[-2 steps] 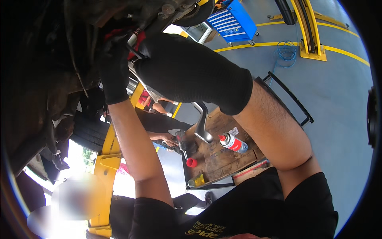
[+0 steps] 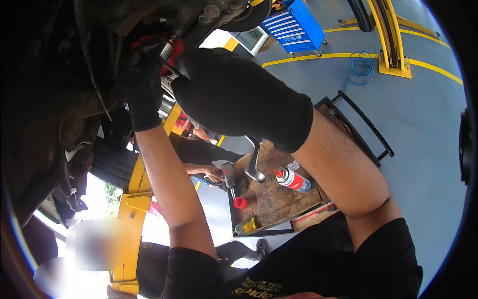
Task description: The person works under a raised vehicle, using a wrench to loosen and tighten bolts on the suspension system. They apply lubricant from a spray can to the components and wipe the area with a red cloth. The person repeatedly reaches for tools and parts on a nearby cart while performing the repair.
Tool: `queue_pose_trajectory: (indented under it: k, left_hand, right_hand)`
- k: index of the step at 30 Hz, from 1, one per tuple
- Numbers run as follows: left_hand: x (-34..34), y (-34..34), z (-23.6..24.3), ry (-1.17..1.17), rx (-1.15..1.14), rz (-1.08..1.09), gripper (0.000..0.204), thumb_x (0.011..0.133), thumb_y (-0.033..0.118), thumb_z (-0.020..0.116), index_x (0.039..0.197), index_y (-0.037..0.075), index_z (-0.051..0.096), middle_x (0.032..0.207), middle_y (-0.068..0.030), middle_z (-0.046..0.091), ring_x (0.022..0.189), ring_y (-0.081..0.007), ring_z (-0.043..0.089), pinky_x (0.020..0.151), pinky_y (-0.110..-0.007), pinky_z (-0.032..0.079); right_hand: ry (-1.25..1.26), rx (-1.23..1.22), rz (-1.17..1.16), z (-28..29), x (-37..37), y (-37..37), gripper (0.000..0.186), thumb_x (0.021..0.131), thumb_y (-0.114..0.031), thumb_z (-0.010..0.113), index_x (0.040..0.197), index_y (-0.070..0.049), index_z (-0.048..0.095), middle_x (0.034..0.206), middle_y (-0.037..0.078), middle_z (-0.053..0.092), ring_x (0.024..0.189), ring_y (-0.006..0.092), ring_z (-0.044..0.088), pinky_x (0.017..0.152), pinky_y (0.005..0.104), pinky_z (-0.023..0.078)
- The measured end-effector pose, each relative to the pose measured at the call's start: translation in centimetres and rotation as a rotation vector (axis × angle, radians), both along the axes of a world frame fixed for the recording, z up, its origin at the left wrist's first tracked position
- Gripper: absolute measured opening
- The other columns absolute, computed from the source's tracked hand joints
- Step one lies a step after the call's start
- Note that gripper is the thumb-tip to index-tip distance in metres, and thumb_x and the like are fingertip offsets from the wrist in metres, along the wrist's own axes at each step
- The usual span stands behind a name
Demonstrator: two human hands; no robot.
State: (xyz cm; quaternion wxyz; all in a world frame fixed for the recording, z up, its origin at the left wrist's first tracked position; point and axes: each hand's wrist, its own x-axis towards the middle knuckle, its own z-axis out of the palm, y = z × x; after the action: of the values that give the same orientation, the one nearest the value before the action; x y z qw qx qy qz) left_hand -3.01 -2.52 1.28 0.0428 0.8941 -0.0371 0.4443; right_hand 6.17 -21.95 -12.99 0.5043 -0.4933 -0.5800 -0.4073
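Note:
Both my hands wear long black gloves and are raised to the dark underside of a vehicle (image 2: pixel 45 99). My left hand (image 2: pixel 144 82) is up against the parts beside a red piece (image 2: pixel 177 50); shadow hides its fingers. My right hand (image 2: pixel 196 74) is closed beside a bent metal rod (image 2: pixel 168 57), its fingertips turned away from view. Slim silver metal runs beneath this hand. Below my right forearm hangs a curved silver handle (image 2: pixel 255 167); my glove hides how it joins the metal above.
A wooden-topped cart (image 2: pixel 279 199) below bears a spray can (image 2: pixel 293 180) and a red cap (image 2: pixel 240 203). Another person's hand (image 2: pixel 213 173) holds a grey power tool (image 2: pixel 228 174) there. A yellow lift post (image 2: pixel 130 219) stands left; a blue tool cabinet (image 2: pixel 294 27) and coiled hose (image 2: pixel 361 67) lie beyond.
My right forearm has dipped slightly, and its glove now covers more of the silver metal. The curved handle has shifted a little downward. My left hand stays in place.

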Motion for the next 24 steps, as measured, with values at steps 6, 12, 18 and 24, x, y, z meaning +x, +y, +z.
queue_pose_trajectory:
  k: [6,12,18,24]
  left_hand:
    - [0.6,-0.9,-0.4,-0.015,-0.001,0.002,0.023,0.107,0.012,0.066,0.125,0.0,0.075,0.108,-0.0105,0.078,0.102,-0.016,0.072,0.091,-0.031,0.054]
    - [-0.5,-0.5,0.4,-0.026,0.072,-0.019,0.025,0.109,0.011,0.063,0.129,-0.002,0.072,0.121,-0.0125,0.075,0.108,-0.0209,0.072,0.096,-0.033,0.055]
    - [-0.3,1.2,0.6,0.039,-0.057,-0.101,0.024,0.108,0.005,0.062,0.129,-0.005,0.069,0.123,-0.0146,0.074,0.113,-0.022,0.071,0.102,-0.034,0.055]
    - [-1.1,0.1,0.9,0.031,-0.077,-0.081,0.023,0.105,0.003,0.066,0.127,-0.002,0.071,0.119,-0.0101,0.075,0.108,-0.0174,0.07,0.097,-0.031,0.055]
  right_hand:
    - [0.303,0.36,0.167,-3.8,0.4,10.7,0.046,0.094,-0.015,0.076,0.132,0.002,0.057,0.096,0.016,0.072,0.086,0.0322,0.075,0.075,0.0411,0.06]
    - [0.266,0.295,0.104,-4.4,-2.2,9.9,0.049,0.088,-0.013,0.078,0.132,0.003,0.065,0.081,0.012,0.072,0.074,0.0246,0.076,0.061,0.0401,0.057]
    - [0.308,0.174,0.23,-2.8,-1.1,3.4,0.052,0.098,-0.024,0.078,0.139,0.002,0.061,0.095,0.016,0.074,0.079,0.0264,0.075,0.07,0.0371,0.058]
    - [0.074,0.168,0.303,0.3,1.2,-1.5,0.028,0.093,-0.017,0.078,0.114,0.0,0.074,0.113,0.021,0.072,0.093,0.0313,0.074,0.076,0.0411,0.059]
